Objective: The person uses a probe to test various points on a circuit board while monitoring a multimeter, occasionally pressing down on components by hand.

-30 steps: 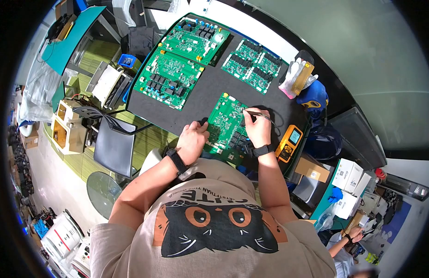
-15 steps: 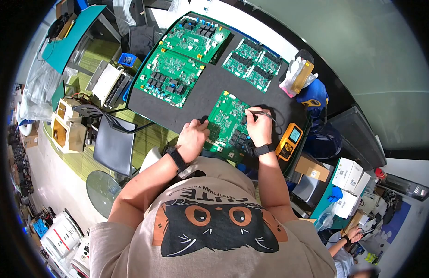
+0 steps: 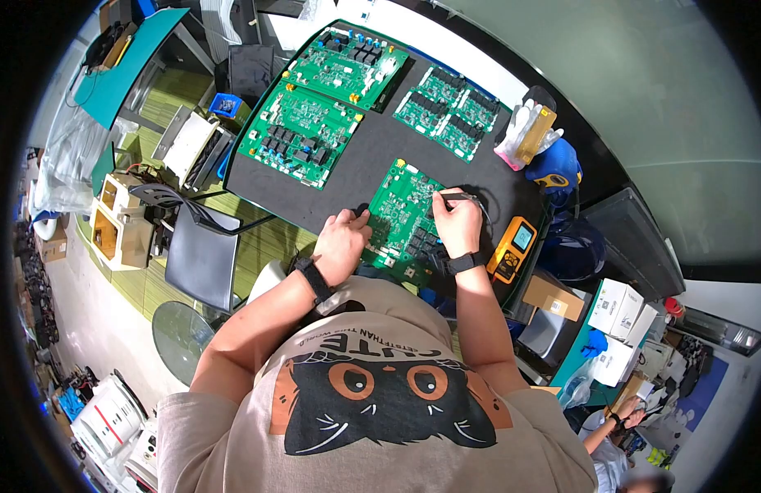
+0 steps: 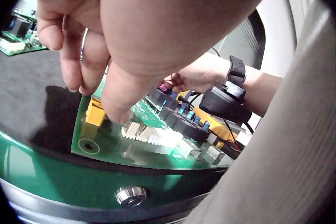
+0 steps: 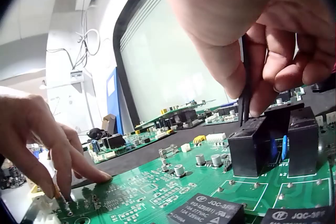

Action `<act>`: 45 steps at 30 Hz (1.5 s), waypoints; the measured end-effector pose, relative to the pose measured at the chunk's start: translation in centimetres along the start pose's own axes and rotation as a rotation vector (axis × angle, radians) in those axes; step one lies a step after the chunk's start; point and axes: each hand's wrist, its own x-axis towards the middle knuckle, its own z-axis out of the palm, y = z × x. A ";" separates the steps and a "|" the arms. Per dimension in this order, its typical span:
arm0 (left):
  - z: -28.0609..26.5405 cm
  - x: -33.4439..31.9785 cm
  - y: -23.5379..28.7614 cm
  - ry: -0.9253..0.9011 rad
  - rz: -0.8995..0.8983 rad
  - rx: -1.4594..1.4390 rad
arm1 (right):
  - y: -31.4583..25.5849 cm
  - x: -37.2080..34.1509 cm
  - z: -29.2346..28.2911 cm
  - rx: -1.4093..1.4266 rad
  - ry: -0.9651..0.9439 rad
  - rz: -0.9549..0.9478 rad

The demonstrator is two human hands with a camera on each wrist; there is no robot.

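Note:
A green circuit board (image 3: pixel 397 197) lies in front of the person, with black relays (image 5: pixel 207 206) and small blue parts along one side. Between thumb and fingers, the right hand (image 3: pixel 459 226) pinches a thin black tool (image 5: pixel 244 90) that looks like tweezers. Its tip points down at the top of a tall black relay (image 5: pixel 247 149) on the board. At the board's left edge, the left hand (image 3: pixel 341 248) rests its fingertips beside white connectors (image 4: pixel 152 136) and a yellow connector (image 4: pixel 95 112). One finger of it extends straight onto the board.
Two large circuit boards (image 3: pixel 302 135) lie at the far left of the dark mat (image 3: pixel 372 156). A panel of smaller boards (image 3: pixel 450 113) is at the back. An orange handheld meter (image 3: pixel 512 251), gloves (image 3: pixel 520 135) and a blue device (image 3: pixel 557 168) stand right. A chair (image 3: pixel 204 259) is left.
The tool in the right hand has swung to lie flatter in the head view. The board appears shifted slightly away from the person. The left hand stays at its edge.

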 end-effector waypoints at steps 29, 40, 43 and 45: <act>0.6 -0.1 -0.2 0.067 0.004 0.017 | -0.6 -0.3 -0.3 0.046 0.050 -0.241; 0.6 -0.1 -0.5 0.076 0.020 0.002 | 0.2 -0.2 -0.3 0.050 0.005 -0.250; 0.6 -0.1 -0.4 0.070 0.020 0.000 | 0.6 -0.2 -0.2 0.053 -0.010 -0.233; 0.5 -0.1 -0.4 0.067 0.021 0.003 | 0.8 -0.1 -0.1 0.048 -0.015 -0.225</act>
